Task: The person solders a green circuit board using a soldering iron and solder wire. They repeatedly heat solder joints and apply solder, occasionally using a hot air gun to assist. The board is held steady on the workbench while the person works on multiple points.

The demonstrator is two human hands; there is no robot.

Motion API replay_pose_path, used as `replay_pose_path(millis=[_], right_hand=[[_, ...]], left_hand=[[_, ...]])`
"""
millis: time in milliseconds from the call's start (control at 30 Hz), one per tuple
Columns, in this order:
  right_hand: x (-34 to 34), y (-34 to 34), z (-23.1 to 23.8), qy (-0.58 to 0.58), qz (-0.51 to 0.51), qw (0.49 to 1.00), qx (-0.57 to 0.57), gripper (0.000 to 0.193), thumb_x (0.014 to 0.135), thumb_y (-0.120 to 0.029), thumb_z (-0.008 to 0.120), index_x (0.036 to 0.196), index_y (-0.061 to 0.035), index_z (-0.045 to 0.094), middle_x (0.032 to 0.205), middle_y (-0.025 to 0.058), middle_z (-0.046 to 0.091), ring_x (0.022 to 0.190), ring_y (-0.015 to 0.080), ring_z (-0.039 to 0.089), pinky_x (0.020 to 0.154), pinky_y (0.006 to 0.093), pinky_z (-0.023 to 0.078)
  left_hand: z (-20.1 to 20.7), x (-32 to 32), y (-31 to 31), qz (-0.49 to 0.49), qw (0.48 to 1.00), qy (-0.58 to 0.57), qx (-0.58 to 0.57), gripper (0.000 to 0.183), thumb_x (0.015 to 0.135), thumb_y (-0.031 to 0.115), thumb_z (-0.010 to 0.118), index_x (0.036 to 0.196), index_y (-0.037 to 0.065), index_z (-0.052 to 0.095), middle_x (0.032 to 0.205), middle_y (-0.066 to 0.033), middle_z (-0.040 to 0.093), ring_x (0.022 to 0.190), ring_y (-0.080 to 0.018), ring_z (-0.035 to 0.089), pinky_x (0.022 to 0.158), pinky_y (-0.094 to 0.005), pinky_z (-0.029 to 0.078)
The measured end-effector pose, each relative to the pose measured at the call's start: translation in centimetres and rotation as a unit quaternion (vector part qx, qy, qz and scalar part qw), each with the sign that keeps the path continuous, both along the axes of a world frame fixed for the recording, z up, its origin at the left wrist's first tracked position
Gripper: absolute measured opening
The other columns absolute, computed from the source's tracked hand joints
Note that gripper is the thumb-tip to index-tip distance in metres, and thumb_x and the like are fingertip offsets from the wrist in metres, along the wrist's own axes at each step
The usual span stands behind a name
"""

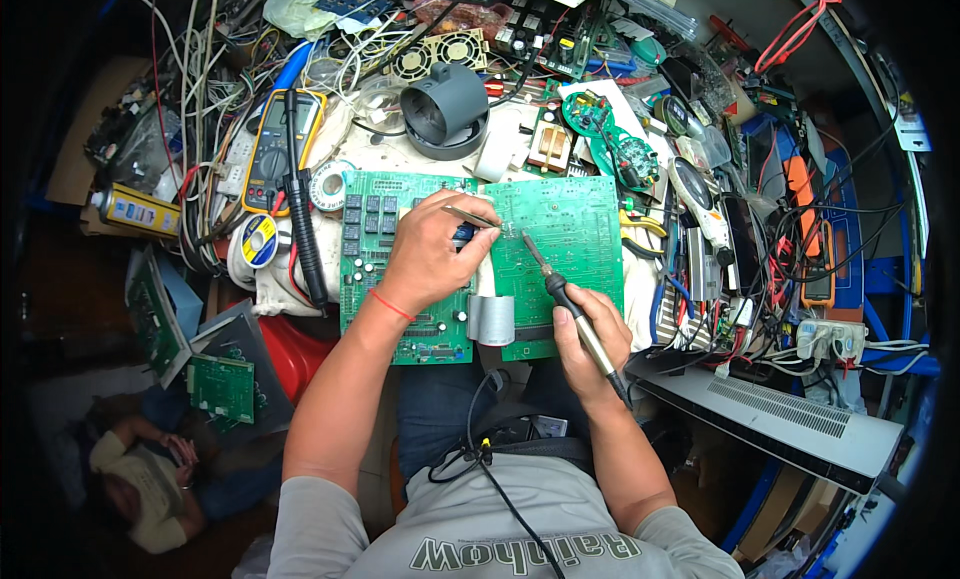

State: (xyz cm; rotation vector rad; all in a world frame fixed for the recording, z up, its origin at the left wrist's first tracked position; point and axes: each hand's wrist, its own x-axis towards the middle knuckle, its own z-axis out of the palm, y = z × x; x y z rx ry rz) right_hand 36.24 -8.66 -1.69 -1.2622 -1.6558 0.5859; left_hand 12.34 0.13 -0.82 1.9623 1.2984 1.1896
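Spread mid-worktop (365, 151), side by side with near rims toward the lap: green left circuit board (375, 269), component side up, and green right circuit board (582, 229), seemingly solder side up. Both likely light, stiff and liable to crack if bent; best lifted by the rims, away from joints and upright parts. Across the lower gap between them, a grey ribbon cable (492, 321), probably soft and easily tugged. Tight room around: grey plastic fitting (440, 104) beyond the far rims, yellow multimeter (270, 159) to the left, yellow-handled pliers (642, 234) just beside the right rim. Clasped in the fingers of the right hand (583, 369), a soldering iron (560, 287), tip at the right circuit board, perhaps hot; safest by the handle. Pinched in the fingers of the left hand (435, 249), slim tweezers (470, 216), points near the iron's tip; too small to tell whether gripping anything
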Motion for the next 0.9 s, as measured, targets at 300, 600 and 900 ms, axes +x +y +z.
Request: replay_pose_path(millis=[300, 600, 900], right_hand=[[0.00, 0.26, -0.21, -0.030, 0.018, 0.998, 0.044, 0.034, 0.081, 0.003, 0.080, 0.115, 0.0053, 0.073, 0.100, 0.0207, 0.075, 0.085, 0.0314, 0.074, 0.076, 0.0369, 0.060], [0.02, 0.37, 0.09, -0.040, 0.028, 0.998, 0.039, 0.035, 0.080, 0.004, 0.080, 0.114, 0.0040, 0.073, 0.100, 0.0201, 0.075, 0.085, 0.0319, 0.074, 0.075, 0.0377, 0.060], [0.06, 0.35, -0.14, -0.055, 0.033, 0.996, 0.055, 0.037, 0.077, 0.004, 0.080, 0.113, 0.0011, 0.074, 0.099, 0.0185, 0.074, 0.085, 0.0317, 0.074, 0.075, 0.0380, 0.060]], left_hand=[[-0.12, 0.18, 0.06, -0.002, 1.000, 0.010, 0.015, 0.011, 0.084, 0.012, 0.080, 0.092, 0.008, 0.074, 0.092, -0.0088, 0.075, 0.089, -0.0313, 0.071, 0.079, -0.0412, 0.057], [0.01, 0.24, -0.06, -0.001, 1.000, 0.006, 0.003, 0.012, 0.082, 0.008, 0.081, 0.094, 0.006, 0.076, 0.093, -0.0094, 0.075, 0.091, -0.0297, 0.070, 0.082, -0.0395, 0.055], [-0.03, 0.23, -0.05, -0.004, 1.000, 0.009, -0.005, 0.013, 0.082, 0.007, 0.081, 0.093, 0.006, 0.077, 0.093, -0.0101, 0.075, 0.092, -0.0297, 0.070, 0.083, -0.0397, 0.055]])
